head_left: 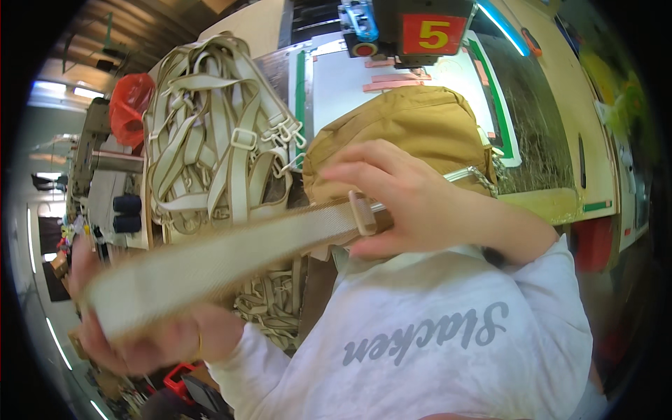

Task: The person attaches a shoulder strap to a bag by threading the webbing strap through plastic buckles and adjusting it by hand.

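A wide cream webbing strap with tan edges (231,262) stretches slantwise across the front, between my two hands. At the lower left, my left hand (161,343) grips its end and is smeared by motion. My right hand (413,196) curves round the other end, thumb below and fingers above, by a pale slider buckle (363,213). Part of the strap there is hidden by the hand. Just behind lies a mustard-brown fabric bag (406,126). A metal snap hook (458,173) and a short chain show at its right side, beyond my wrist.
Left of the bag, a big heap of cream straps (210,140) with buckles and hooks rises beside a red plastic bag (130,110). More straps (269,304) lie lower down. A sewing machine head (381,35) overhangs the white work plate (336,87). Dark thread spools (127,213) stand far left.
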A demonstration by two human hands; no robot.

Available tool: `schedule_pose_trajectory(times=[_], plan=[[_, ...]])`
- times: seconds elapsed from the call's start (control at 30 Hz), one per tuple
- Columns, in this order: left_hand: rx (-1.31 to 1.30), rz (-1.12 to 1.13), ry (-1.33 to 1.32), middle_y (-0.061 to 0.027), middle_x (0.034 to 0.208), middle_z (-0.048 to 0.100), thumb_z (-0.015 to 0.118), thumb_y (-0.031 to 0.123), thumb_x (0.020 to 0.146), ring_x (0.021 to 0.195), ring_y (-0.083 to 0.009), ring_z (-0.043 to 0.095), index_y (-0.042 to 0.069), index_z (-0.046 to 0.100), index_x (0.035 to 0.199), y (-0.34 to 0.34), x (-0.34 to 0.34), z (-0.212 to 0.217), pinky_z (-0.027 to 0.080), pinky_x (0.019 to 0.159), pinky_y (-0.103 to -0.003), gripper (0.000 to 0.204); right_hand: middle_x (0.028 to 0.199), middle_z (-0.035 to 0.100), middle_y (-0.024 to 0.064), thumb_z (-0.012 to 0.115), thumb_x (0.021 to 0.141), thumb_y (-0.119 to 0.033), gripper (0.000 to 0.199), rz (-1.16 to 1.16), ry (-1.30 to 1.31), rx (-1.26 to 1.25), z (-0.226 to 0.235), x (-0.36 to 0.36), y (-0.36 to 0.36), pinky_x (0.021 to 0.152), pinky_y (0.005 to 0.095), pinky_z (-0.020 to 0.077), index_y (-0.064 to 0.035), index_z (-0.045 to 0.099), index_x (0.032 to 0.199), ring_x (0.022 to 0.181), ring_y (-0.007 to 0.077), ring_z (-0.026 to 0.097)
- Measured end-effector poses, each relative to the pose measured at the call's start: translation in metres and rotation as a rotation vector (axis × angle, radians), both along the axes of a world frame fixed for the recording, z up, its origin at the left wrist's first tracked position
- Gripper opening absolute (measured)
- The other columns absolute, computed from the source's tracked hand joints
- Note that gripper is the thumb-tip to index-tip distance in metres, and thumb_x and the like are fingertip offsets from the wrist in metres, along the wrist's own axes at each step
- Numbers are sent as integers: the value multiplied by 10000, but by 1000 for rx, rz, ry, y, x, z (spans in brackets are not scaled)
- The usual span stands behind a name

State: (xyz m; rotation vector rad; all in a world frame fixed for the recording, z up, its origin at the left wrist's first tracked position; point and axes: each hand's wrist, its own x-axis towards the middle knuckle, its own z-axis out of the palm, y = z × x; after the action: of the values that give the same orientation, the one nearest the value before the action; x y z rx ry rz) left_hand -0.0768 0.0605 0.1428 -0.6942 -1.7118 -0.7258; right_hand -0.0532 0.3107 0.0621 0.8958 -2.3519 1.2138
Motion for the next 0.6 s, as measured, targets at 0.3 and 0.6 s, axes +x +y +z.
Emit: schedule_pose_trajectory(times=[0.3, 0.6], plan=[[-48, -1307, -923, -103, 1082, 545, 603, 705, 625, 1033, -203, 522, -81, 377, 1224, 65, -56, -1, 419, 872, -334, 1014, 844, 582, 122, 337, 933, -405, 474, 212, -388, -504, 105, 3, 2, 585, 278, 470, 22, 471, 1088, 664, 180, 582], [-532, -1538, -1358, -96, 881, 579, 524, 688, 720, 806, -128, 520, -75, 537, 1056, 52, -49, -102, 431, 684, -258, 834, 883, 447, 77, 384, 925, -254, 298, 82, -140, -623, 166, 3, 26, 690, 279, 366, 18, 473, 1006, 751, 159, 439]])
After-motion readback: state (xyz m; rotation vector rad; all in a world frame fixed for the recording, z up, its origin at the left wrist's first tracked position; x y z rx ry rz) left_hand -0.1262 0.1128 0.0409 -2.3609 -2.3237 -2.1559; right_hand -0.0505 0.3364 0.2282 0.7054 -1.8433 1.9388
